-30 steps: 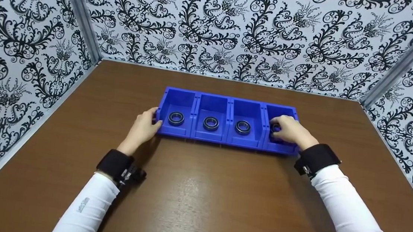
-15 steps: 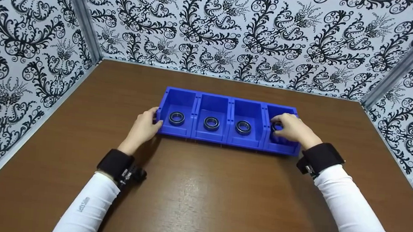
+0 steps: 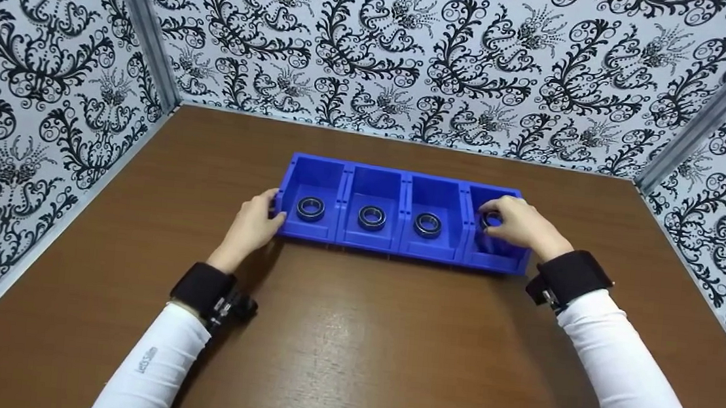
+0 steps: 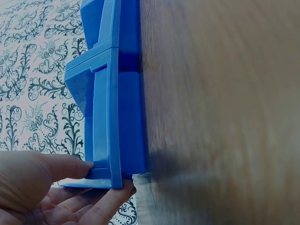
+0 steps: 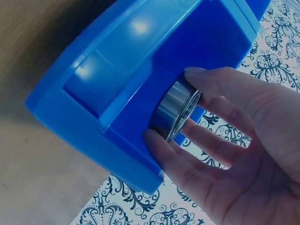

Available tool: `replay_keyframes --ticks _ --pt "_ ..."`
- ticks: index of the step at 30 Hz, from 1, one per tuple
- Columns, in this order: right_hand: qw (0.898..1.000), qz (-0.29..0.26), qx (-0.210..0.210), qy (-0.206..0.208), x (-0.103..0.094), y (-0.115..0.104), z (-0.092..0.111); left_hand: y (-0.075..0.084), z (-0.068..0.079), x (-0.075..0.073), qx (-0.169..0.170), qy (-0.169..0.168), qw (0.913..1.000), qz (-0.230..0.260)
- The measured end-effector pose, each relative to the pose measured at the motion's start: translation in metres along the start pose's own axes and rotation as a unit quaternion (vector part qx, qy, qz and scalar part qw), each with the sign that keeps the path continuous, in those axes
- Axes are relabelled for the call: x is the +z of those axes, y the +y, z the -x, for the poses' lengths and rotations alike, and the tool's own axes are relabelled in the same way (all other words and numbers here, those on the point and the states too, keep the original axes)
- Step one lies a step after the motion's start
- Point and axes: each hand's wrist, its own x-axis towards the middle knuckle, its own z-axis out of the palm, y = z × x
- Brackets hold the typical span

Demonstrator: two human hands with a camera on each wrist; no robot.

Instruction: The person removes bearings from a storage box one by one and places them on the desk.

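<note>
brown table point(image 3: 417, 340) with pale glare; white walls point(image 3: 376, 47) patterned in black scrolls; grey posts point(image 3: 142, 27) at back corners.

A brown, wood-grained table point(image 3: 350, 347) with a row of four blue bins point(image 3: 366, 242) toward its back

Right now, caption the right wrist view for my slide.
Right hand pinches a metal bearing by its outer edge at a blue plastic bin.

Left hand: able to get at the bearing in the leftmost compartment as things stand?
Probably yes, once it lets go: the left hand pinches the blue bin by its end wall, close to the leftmost bearing, whose compartment is open above.
</note>
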Motion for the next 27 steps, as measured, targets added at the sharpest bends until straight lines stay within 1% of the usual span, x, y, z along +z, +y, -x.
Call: replay_keyframes --ticks 8,19,27 --pt "1.000 0.000 -0.002 0.001 -0.005 -0.003 0.001 0.001 0.000 -0.001 -0.008 -0.009 0.9999 -0.006" --pt "1.000 -0.005 -0.008 0.011 -0.011 -0.008 0.004 0.000 0.000 -0.001 0.001 -0.011 0.9999 0.001" --pt "1.000 -0.004 -0.008 0.010 -0.015 -0.009 0.004 0.001 0.001 -0.002 -0.001 -0.012 0.9999 0.007"
